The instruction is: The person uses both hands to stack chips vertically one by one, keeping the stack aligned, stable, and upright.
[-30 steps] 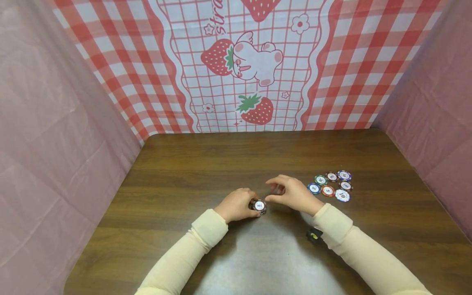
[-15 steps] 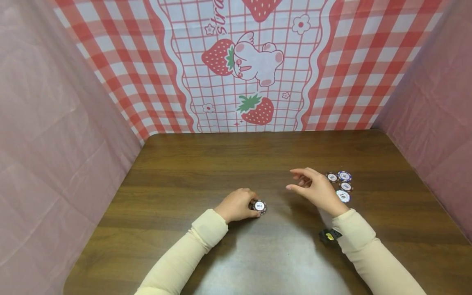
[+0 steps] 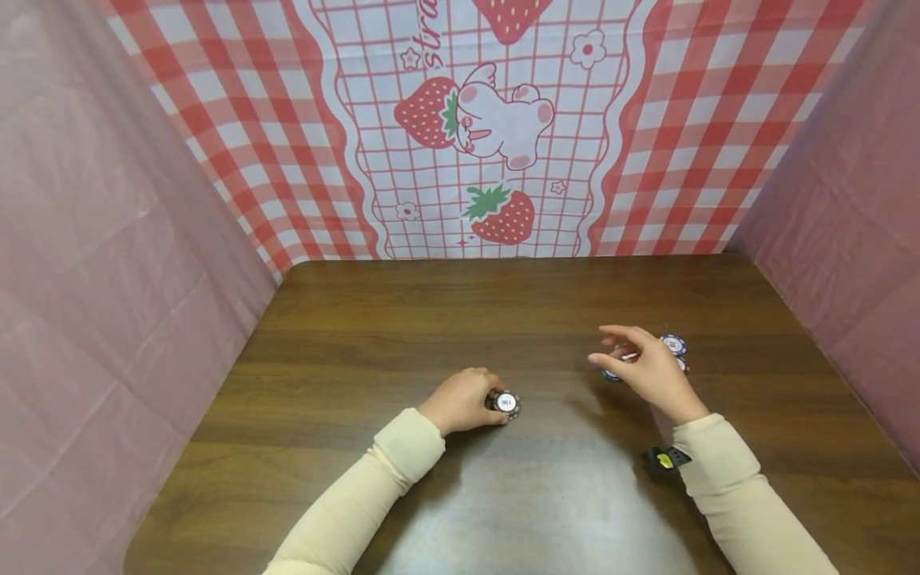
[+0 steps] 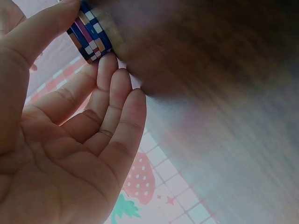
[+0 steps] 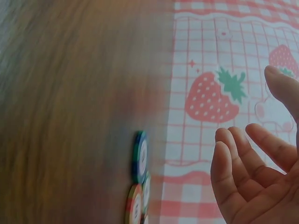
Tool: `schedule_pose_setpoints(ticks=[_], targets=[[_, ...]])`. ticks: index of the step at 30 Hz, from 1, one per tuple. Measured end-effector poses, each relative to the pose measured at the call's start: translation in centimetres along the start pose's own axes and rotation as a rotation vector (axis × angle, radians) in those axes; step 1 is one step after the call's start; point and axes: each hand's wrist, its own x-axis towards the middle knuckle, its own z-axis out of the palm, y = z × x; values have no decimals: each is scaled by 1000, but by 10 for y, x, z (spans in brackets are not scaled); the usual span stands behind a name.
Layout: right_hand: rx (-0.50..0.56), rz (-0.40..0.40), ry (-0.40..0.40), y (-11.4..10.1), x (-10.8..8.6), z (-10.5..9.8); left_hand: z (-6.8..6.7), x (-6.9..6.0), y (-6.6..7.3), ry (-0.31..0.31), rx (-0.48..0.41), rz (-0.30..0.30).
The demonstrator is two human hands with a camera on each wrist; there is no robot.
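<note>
A short stack of chips (image 3: 506, 402), its top one marked 100, stands on the table, and my left hand (image 3: 462, 399) grips it between thumb and fingers. The left wrist view shows the stack's striped edges (image 4: 90, 35) between thumb and fingertips of the left hand (image 4: 70, 126). Over the loose chips at the right hovers my right hand (image 3: 650, 371), fingers relaxed and holding nothing. A blue-edged chip (image 5: 140, 157) and a red-edged chip (image 5: 134, 205) lie below the right hand (image 5: 259, 172) in the right wrist view.
A blue and white chip (image 3: 673, 344) shows beyond the right hand, which covers several others. The brown wooden table (image 3: 402, 311) meets a strawberry-print cloth (image 3: 503, 144) at the back. Pink curtains (image 3: 122, 239) hang at both sides.
My right hand has moved right, away from the stack and over the loose chips, covering several of them. The left hand has stayed on the stack.
</note>
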Motion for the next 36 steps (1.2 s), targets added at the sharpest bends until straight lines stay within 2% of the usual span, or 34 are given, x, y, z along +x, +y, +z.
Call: schedule_pose_setpoints(ticks=[5, 10, 14, 26, 36], targets=[[-28, 93, -50, 10, -2, -9, 0, 0, 1, 3, 1, 4], [26, 171, -110, 20, -3, -15, 0, 0, 0, 6, 2, 6], [42, 198, -138, 24, -3, -17, 0, 0, 0, 3, 1, 5], [-40, 179, -188, 34, 1, -18, -2, -1, 1, -12, -2, -8], [-138, 154, -242, 34, 2, -16, -2, -1, 1, -17, 3, -10]])
